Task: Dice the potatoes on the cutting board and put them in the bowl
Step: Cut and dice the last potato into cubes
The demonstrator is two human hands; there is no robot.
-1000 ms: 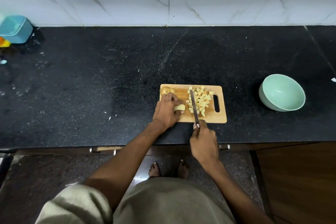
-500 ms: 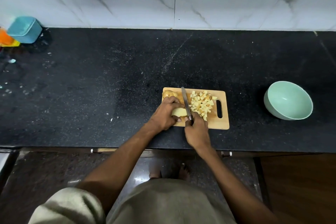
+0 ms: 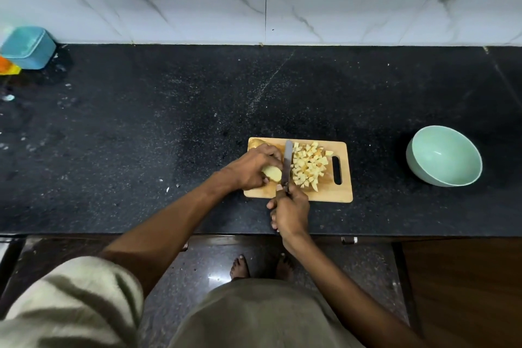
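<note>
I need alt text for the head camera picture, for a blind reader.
A person's left hand holds a potato piece on a cutting board while the right hand cuts with a knife. Diced potato lies beside it; a green bowl stands to the right.

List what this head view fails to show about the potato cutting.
- Knife handle: hidden inside the right hand; only the knife blade shows.
- Potato piece: mostly covered by the left hand, so its size is unclear.
- Unpeeled potato at the cutting board corner: partly behind the same hand.
- Diced pieces: too small to count.
- Orange object: cut off by the left edge.
</note>
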